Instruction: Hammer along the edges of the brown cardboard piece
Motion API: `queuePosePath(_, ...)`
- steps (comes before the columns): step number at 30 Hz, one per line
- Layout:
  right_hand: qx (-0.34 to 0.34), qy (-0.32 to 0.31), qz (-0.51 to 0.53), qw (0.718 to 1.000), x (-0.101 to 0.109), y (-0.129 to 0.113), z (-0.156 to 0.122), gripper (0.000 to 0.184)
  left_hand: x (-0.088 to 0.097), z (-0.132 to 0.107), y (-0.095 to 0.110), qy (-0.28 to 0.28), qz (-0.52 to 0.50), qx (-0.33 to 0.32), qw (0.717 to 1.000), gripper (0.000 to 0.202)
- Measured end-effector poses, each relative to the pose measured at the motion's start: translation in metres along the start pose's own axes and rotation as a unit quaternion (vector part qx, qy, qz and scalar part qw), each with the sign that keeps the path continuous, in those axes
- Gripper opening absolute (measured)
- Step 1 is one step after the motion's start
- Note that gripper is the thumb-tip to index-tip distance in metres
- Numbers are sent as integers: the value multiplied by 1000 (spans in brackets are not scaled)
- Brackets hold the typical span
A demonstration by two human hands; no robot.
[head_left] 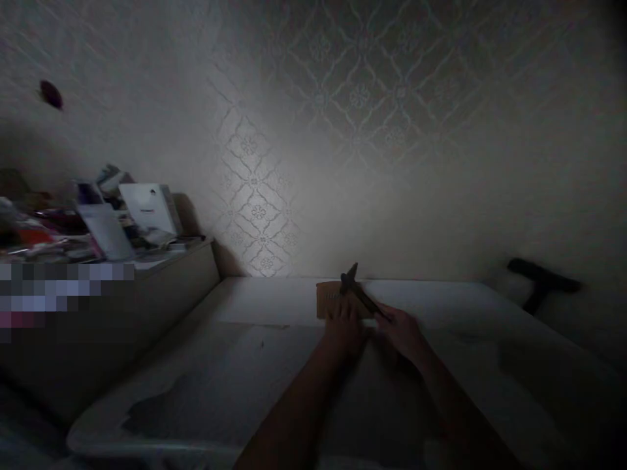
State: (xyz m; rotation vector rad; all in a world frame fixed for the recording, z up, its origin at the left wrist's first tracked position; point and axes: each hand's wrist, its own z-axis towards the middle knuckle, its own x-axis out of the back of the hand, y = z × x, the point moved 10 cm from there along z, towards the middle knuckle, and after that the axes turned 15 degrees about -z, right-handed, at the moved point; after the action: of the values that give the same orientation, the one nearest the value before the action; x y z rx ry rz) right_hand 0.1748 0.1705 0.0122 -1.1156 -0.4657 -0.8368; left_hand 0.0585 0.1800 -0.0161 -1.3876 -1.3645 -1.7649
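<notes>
The room is dim. A small brown cardboard box (329, 299) lies on the white table (245, 339) near the wall. My left hand (344, 328) rests against the box's near side, fingers pressed to it. My right hand (402, 331) is closed round a dark, slim tool (356, 290), perhaps a knife or a pen. The tool's tip points up and left over the box's top edge. Both forearms reach in from the bottom of the view.
A lower shelf (171, 261) on the left carries cluttered white boxes (147, 207) and packages. A dark T-shaped object (541, 282) stands at the table's far right. Patterned wallpaper (259, 209) backs the table. A sheet of paper (264, 307) lies left of the box.
</notes>
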Motion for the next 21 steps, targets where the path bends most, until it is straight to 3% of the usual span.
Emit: queuePosePath(21,-26,-3,7,1000,-5,11,2,41,-1,-1,-1,-4,3,-1,1000,72)
